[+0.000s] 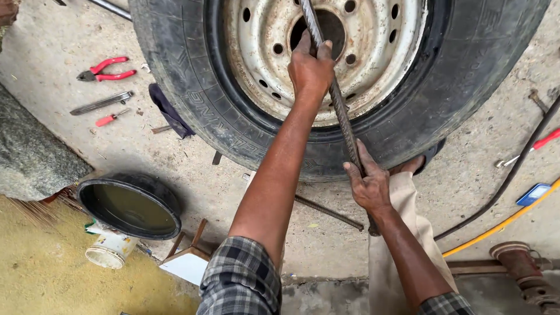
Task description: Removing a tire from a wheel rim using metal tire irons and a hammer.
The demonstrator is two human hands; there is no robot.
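1. Your left hand [311, 67] is clamped round the upper part of a ribbed steel bar [339, 108], fingers curled tight, right over the centre hole of the white steel rim [385, 44].
2. Your right hand [367, 184] grips the same bar lower down, fingers closed on it, just past the edge of the tyre [192, 87].
3. The bar slants down across the wheel – from the top edge of the view to the concrete floor [70, 146] by your knee.
4. Left of the tyre lie red-handled pliers [106, 69], a flat metal file [101, 102] and a small red screwdriver [111, 118].
5. A black basin [129, 205] holding murky liquid sits near your left elbow – a yellow hose [501, 223] runs at right.
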